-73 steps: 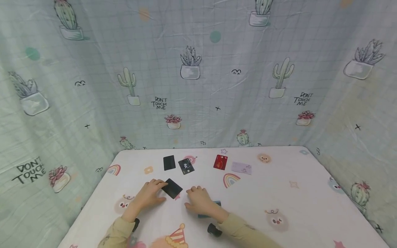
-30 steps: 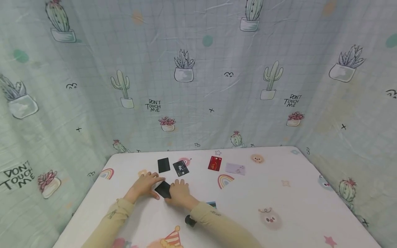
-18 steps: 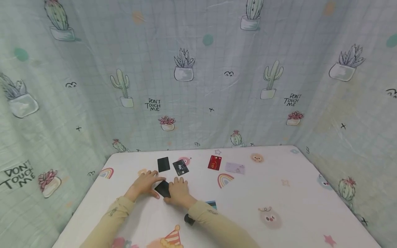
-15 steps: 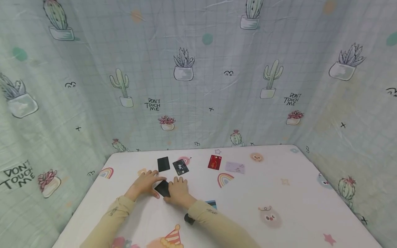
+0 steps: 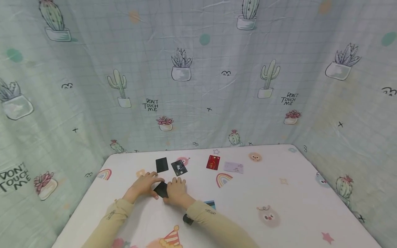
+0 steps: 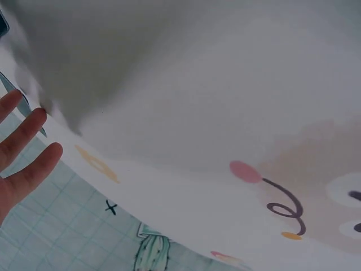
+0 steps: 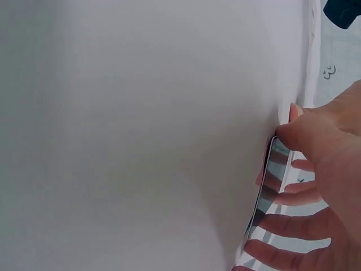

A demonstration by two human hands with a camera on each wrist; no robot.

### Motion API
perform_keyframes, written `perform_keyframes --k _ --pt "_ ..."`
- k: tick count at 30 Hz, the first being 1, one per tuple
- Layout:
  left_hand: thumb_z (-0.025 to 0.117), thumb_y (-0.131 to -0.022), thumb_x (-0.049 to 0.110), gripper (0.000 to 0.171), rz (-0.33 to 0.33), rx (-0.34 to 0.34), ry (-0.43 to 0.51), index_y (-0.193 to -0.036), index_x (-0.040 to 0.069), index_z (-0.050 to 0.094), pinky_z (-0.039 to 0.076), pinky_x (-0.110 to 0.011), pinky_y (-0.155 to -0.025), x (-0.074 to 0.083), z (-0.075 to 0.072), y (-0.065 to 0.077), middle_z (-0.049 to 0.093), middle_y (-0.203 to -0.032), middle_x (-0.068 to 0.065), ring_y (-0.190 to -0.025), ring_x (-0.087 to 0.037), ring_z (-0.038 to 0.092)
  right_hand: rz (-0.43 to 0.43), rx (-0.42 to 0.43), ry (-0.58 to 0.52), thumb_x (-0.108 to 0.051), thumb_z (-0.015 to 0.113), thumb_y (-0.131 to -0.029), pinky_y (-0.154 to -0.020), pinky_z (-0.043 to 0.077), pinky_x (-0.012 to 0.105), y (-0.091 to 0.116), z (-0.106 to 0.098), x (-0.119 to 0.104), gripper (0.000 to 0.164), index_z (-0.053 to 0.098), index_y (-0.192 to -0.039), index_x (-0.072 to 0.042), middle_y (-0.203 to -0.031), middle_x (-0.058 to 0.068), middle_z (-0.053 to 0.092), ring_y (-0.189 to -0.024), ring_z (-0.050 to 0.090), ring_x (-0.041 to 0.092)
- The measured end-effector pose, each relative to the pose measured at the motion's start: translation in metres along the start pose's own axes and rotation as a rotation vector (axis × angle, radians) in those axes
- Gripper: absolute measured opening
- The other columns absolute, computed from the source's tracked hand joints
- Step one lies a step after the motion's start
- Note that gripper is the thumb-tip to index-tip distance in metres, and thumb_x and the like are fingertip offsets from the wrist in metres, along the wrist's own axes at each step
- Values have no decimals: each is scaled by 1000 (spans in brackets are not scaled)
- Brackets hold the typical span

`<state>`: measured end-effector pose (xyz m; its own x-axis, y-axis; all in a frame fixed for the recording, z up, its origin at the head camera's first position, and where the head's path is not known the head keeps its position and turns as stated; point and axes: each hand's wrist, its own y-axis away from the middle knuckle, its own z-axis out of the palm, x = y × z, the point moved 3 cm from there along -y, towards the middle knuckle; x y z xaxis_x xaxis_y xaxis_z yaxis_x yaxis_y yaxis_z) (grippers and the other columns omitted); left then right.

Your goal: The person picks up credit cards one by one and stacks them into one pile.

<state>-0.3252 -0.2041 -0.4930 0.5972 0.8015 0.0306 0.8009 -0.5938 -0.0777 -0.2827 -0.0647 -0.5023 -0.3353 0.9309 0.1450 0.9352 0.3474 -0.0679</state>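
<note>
A glossy black card (image 5: 161, 190) lies between both hands at the left middle of the table in the head view. The left hand (image 5: 145, 185) reaches in from its left, index fingertip at the upper corner, thumb just off the lower left edge. Three straight, spread fingers (image 6: 25, 138) of that hand show in the left wrist view. Covering the card's right side, the right hand (image 5: 176, 192) holds its edges between thumb and fingers. In the right wrist view the card (image 7: 276, 166) appears edge-on, reflecting the fingers, its thumb at one corner.
Behind the hands lie a plain black card (image 5: 162, 165) and a black VIP card (image 5: 179, 167). A red VIP card (image 5: 213, 162) and a pale purple card (image 5: 234, 167) lie further right. The right sleeve (image 5: 214, 218) partly covers a blue card (image 5: 209, 204). A cactus-print curtain (image 5: 198, 113) surrounds the white table (image 5: 297, 213).
The right hand has moved left onto the black card, and the left hand has brought its thumb nearer the card. Over the last half second both hands stay almost still as the head view drifts slightly.
</note>
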Motion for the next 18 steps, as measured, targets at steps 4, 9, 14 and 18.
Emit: perform_keyframes --k 4,9,14,18 --pt "78 -48 42 69 -25 -2 40 -110 18 61 43 -53 -80 1 -1 3 53 -116 -17 -98 -34 51 -3 4 -7 -62 59 -69 -75 39 34 1 -3 -1 61 59 -103 -11 -94 5 53 -88 47 19" --pt "78 -49 42 66 -20 -6 43 -107 17 61 45 -50 -76 1 0 6 55 -112 -15 -96 -32 52 -18 2 -6 -61 62 -66 -71 40 32 2 -4 -2 59 61 -98 -12 -89 3 53 -83 48 18" --pt "78 -49 43 62 8 15 59 -103 15 62 45 -44 -70 2 -2 9 57 -104 -10 -90 -29 52 -34 9 -20 -59 65 -64 -68 39 32 3 -4 -2 57 61 -96 -11 -86 3 53 -81 48 18" --pt "79 -50 43 60 41 48 52 -100 14 63 45 -41 -70 3 -4 7 59 -101 -8 -88 -27 53 -38 17 -19 -58 65 -64 -66 40 32 2 -5 1 58 60 -96 -11 -86 3 53 -80 48 18"
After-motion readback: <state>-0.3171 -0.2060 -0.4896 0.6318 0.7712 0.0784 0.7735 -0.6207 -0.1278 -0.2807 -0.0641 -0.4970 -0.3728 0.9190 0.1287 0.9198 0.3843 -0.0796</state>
